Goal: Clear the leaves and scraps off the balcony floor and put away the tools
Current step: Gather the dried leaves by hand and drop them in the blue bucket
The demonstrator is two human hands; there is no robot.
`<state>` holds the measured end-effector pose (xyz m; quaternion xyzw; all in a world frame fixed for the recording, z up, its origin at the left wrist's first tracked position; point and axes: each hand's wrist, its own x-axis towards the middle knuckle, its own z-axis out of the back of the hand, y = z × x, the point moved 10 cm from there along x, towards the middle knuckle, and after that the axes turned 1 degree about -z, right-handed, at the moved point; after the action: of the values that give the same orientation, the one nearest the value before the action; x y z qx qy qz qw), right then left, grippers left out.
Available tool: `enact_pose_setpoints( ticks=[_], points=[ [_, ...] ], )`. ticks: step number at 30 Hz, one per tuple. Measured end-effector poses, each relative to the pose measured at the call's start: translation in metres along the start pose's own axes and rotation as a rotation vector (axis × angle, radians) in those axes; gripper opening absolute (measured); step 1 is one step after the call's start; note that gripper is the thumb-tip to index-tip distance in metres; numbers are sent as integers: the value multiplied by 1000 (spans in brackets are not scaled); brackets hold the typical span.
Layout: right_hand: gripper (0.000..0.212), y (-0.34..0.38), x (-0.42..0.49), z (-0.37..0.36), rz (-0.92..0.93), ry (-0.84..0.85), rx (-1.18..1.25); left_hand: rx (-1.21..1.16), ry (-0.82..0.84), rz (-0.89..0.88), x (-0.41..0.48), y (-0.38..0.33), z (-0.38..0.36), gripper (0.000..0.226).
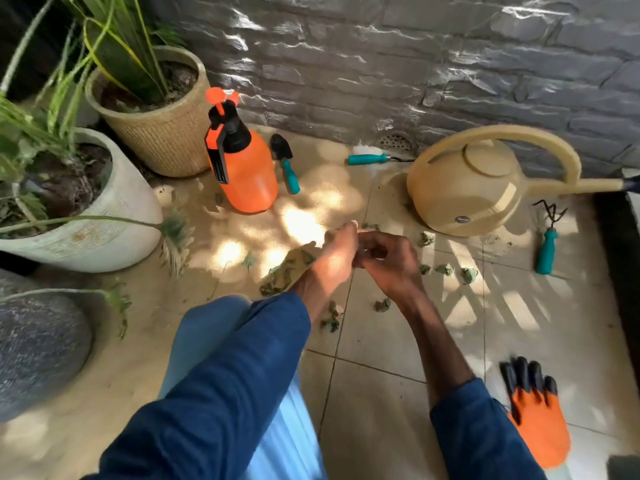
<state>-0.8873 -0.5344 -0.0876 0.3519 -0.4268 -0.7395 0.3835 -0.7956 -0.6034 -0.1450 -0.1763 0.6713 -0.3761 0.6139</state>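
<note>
Several crumpled leaves (468, 274) lie scattered on the tiled balcony floor (381, 341), mostly to the right of and nearer than the hands, which meet over its middle. The left hand (332, 259) holds a clump (285, 271) of gathered leaves under its thumb, probably as a store, leaving the other free to pick. The right hand (386, 263) has its fingers curled against the left (whether round a scrap, I cannot tell). Not yet put away: the trowel (284, 161) beside the orange sprayer (246, 171) far left, and the hand rake (547, 245) right of the watering can (464, 188).
</note>
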Motion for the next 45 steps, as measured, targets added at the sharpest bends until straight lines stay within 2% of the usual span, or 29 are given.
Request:
enact_pose_setpoints(
  ticks=[3, 5, 8, 10, 13, 15, 19, 23, 26, 28, 30, 33, 34, 36, 38, 42, 45],
  points=[
    [33, -3, 7, 3, -29, -104, 57, -16, -8, -15, 6, -6, 14, 38],
    [28, 5, 10, 0, -3, -175, 40, -11, -25, -31, 3, -13, 24, 34],
    [20, 14, 18, -23, -5, -143, 86, 2, -78, -33, 7, -14, 44, 24],
    [15, 18, 20, -43, -10, -93, 118, 20, -123, -17, 7, -14, 63, 32],
    [4, 22, 20, -77, -23, 45, 294, 99, -216, -43, 8, -11, 99, 31],
    [8, 29, 18, -99, -34, 156, 447, 142, -282, -77, 4, -14, 126, 35],
    [14, 37, 20, -132, -100, 355, 613, -17, -205, 1, 5, -14, 157, 37],
    [16, 12, 26, -146, -63, 373, 345, -34, -304, 10, -9, -10, 214, 27],
    [11, -20, 26, -166, 3, 365, 12, 78, -238, 75, -24, 7, 240, 26],
    [5, -35, 15, -193, 17, 442, -236, 130, -183, 108, -36, 22, 256, 30],
    [10, -37, -11, -231, 77, 580, -362, 210, -178, 126, -46, 37, 277, 28],
    [7, -4, -56, -285, 511, 643, -381, 438, -252, 170, -62, 50, 317, 28],
    [12, -3, -66, -300, 562, 664, -393, 514, -284, 193, -67, 54, 331, 29],
    [25, -16, -65, -325, 514, 702, -475, 629, -353, 218, -74, 53, 353, 32],
    [32, -28, -66, -344, 512, 708, -579, 637, -404, 193, -78, 43, 366, 33],
    [18, -44, -64, -348, 502, 690, -662, 594, -456, 125, -75, 17, 368, 25],
    [6, -40, -59, -331, 544, 657, -577, 599, -420, 107, -66, 8, 358, 27]
  ],
)
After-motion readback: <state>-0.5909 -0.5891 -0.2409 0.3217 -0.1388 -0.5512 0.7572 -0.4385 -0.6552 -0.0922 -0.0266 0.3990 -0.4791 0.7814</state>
